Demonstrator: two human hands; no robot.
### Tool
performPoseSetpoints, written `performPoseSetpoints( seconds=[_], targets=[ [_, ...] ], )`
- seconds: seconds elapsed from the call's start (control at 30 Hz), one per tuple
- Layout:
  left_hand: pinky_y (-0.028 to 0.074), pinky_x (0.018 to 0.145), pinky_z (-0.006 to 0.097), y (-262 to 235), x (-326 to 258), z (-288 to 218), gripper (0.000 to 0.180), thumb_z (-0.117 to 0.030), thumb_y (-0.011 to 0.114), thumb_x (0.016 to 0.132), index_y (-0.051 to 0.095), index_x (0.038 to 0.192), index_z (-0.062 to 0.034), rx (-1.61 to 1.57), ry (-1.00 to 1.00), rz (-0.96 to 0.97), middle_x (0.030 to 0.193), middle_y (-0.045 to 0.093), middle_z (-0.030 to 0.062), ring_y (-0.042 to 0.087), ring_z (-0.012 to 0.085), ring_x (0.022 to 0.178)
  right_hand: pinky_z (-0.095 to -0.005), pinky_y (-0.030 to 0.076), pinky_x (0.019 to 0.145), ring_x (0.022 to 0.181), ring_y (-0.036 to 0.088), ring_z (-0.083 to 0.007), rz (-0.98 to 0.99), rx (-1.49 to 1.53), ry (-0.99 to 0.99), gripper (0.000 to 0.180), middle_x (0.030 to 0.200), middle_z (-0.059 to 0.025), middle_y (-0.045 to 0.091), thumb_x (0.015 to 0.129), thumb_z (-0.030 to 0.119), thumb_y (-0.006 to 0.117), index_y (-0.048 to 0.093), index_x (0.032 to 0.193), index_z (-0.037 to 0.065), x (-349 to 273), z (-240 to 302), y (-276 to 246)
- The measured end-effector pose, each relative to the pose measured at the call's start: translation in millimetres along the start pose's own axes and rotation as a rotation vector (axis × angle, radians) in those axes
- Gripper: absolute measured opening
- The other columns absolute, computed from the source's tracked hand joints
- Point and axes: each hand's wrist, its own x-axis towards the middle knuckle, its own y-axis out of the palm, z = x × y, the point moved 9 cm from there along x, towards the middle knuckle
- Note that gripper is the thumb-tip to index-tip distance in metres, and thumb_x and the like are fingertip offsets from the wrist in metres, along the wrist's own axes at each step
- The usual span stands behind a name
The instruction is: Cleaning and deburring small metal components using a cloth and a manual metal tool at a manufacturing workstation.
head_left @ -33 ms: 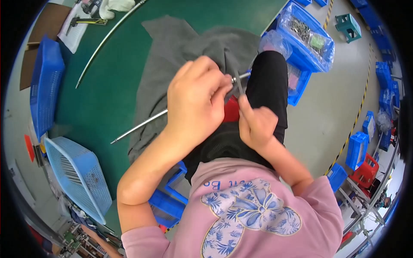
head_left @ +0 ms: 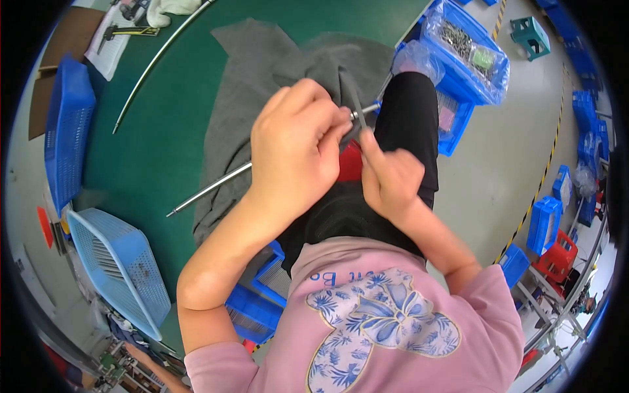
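A slim silver metal rod (head_left: 208,190) runs slantwise through the closed fingers of my left hand (head_left: 295,147). Its far end, with a blue tip (head_left: 376,105), sticks out past my fingertips beside my trouser leg. My right hand (head_left: 395,175) is closed round a thin, flat grey metal strip (head_left: 358,105), thumb extended along it. That strip crosses the rod just beyond my left fingertips and looks blurred; whether it touches the rod I cannot tell. Beneath the hands, a grey cloth (head_left: 262,72) lies rumpled over the green table and reaches my lap.
On the green table (head_left: 164,124) lies another curved metal rod (head_left: 145,80). Blue baskets (head_left: 71,131) and a light-blue basket (head_left: 141,262) line the left side. Right of my knee, a blue bin (head_left: 488,78) holds small metal parts. A green stool (head_left: 530,38) stands on the floor.
The whole view has shifted slightly. Both hands keep their hold on the rod and the strip, and the strip's angle across the rod differs a little.
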Motion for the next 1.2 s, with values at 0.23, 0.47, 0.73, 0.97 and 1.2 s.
performPoseSetpoints(
  seconds=[0.23, 0.47, 0.73, 0.97, 1.2],
  targets=[
    [0.045, 0.058, 0.036, 1, -3, 1, 0.012, 0.004, 0.071, 0.067, 0.061, 0.070, -0.0025, -0.014, -0.027, -0.002, 0.073, 0.055, 0.0061, 0.054, 0.0263, 0.066, -0.0277, 0.032, 0.041, 0.041, 0.041, -0.0131, -0.049, 0.071, -0.084, 0.056, 0.051, 0.0006, 0.040, 0.061, -0.004, 0.063, 0.064, 0.117, -0.002, -23, -7, 15],
    [0.044, 0.057, 0.036, -1, 0, 5, 0.013, 0.003, 0.071, 0.066, 0.060, 0.069, -0.0028, -0.024, -0.028, -0.016, 0.073, 0.055, 0.0059, 0.054, 0.0262, 0.066, -0.0269, 0.033, 0.041, 0.042, 0.041, -0.0135, -0.060, 0.056, -0.161, 0.048, 0.053, 0.0012, 0.038, 0.065, 0.000, 0.066, 0.065, 0.113, -0.004, -28, -15, 27],
    [0.043, 0.054, 0.028, -1, 1, 0, 0.013, 0.009, 0.071, 0.069, 0.062, 0.075, 0.0019, 0.006, 0.011, 0.019, 0.074, 0.056, 0.0073, 0.055, 0.0185, 0.063, -0.0262, 0.033, 0.041, 0.040, 0.041, -0.0122, -0.090, 0.040, -0.138, 0.046, 0.050, 0.0020, 0.038, 0.065, -0.003, 0.067, 0.066, 0.111, -0.003, -24, -11, 21],
    [0.044, 0.058, 0.037, -2, -2, 4, 0.012, 0.004, 0.070, 0.066, 0.061, 0.070, -0.0026, -0.033, -0.016, -0.027, 0.072, 0.055, 0.0064, 0.054, 0.0268, 0.066, -0.0273, 0.033, 0.040, 0.037, 0.041, -0.0149, 0.072, 0.040, 0.034, 0.054, 0.048, 0.0006, 0.041, 0.062, -0.007, 0.061, 0.067, 0.115, 0.000, 17, 3, -2],
    [0.044, 0.058, 0.037, -2, 1, 4, 0.012, 0.004, 0.070, 0.066, 0.060, 0.070, -0.0019, 0.002, -0.021, -0.025, 0.072, 0.055, 0.0070, 0.054, 0.0279, 0.066, -0.0326, 0.035, 0.042, 0.039, 0.045, -0.0195, 0.256, 0.049, 0.174, 0.059, 0.048, -0.0023, 0.044, 0.069, -0.003, 0.062, 0.060, 0.128, 0.007, 36, 1, -7]
  ],
)
